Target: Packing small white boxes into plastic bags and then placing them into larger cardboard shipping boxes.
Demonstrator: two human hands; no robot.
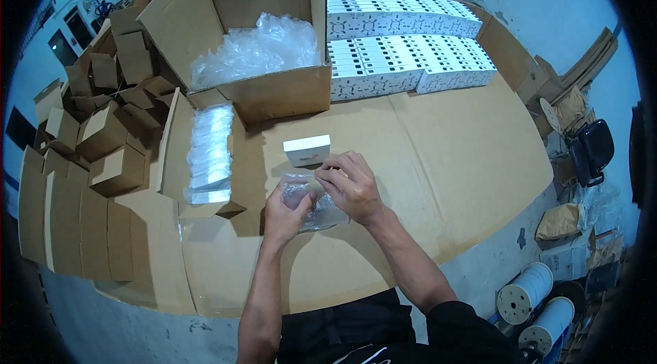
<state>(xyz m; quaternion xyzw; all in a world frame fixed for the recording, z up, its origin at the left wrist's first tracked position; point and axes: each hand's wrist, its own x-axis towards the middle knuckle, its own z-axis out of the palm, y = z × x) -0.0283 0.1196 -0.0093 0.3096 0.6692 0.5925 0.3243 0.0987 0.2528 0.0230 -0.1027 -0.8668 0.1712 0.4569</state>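
A clear plastic bag (pixel 327 217) is between my hands, low over the cardboard-covered table. My left hand (pixel 284 217) grips its left side, with the thumb pressed on the film. At its upper right edge my right hand (pixel 352 186) pinches with thumb and fingers closed; the film seems to run up to those fingertips. Whether anything lies inside the bag I cannot tell. Just beyond my hands stands a small white box (pixel 307 151). To the left, an open carton (pixel 239 152) holds a row of white items in clear bags (pixel 210 152).
A large open carton (pixel 287 93) full of crumpled clear bags (pixel 263 49) stands at the back. Beside it are stacked rows of white boxes (pixel 383 56). Empty brown cartons (pixel 116 165) pile up at the left. Cable spools (pixel 525 293) sit on the floor at lower right.
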